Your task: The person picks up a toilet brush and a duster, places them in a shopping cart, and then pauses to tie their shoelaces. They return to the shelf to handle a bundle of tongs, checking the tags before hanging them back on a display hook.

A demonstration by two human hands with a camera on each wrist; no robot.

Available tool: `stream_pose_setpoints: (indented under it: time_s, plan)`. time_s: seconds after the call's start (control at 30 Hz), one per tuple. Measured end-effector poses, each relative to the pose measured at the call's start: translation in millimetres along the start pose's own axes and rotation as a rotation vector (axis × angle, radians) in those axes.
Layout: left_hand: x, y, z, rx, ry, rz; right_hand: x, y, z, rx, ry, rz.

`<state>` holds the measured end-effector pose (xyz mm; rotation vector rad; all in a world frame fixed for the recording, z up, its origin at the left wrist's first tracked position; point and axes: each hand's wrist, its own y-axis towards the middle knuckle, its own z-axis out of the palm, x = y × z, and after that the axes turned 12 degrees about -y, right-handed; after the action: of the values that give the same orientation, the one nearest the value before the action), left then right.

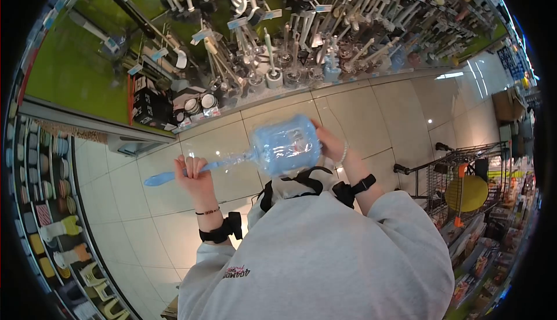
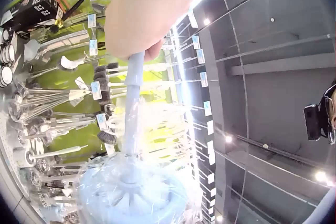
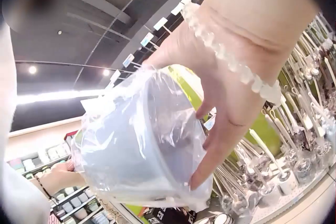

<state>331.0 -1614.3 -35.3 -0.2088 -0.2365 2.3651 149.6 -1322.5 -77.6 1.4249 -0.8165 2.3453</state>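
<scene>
A light blue toilet brush in its round holder (image 1: pixel 287 145), wrapped in clear plastic, lies sideways in front of the body in the head view. My left hand (image 1: pixel 194 175) grips the long blue handle (image 1: pixel 159 179), whose end sticks out to the left past the fingers. Around the base of the holder, at the other end, my right hand (image 1: pixel 331 144) holds on. The right wrist view shows its fingers (image 3: pixel 210 155) spread over the wrapped bottom rim. From the left wrist, the vented top (image 2: pixel 131 195) of the holder shows below the handle.
Racks of hanging brushes (image 1: pixel 272 59) and other cleaning tools fill the shelf ahead. To the left stands a shelf of folded cloths and gloves (image 1: pixel 64 227). A shopping cart (image 1: pixel 432 175) with a yellow round thing is at the right, on the tiled floor (image 1: pixel 371 108).
</scene>
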Motion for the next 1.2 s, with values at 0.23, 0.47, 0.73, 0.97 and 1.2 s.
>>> stream_pose_setpoints:
  time_s: [0.23,0.47,0.73,0.97,1.2]
  plan:
    - [40,-42,-15,0.055,0.221,-0.065,-42,-36,-5,0.061,-0.541,-0.039]
    - [152,-92,-21,0.089,0.462,-0.227,-84,-135,-91,-0.435,-0.995,0.187]
    - [330,-198,-34,0.69,1.53,-0.487,18,-305,-101,-0.36,-0.696,-0.229]
    - [461,-248,-13,1.231,1.414,-0.805,67,-374,-129,-0.705,-0.549,-0.275]
    - [596,-228,-13,1.559,1.001,-0.99,111,-364,-239,-0.843,-0.998,-0.21]
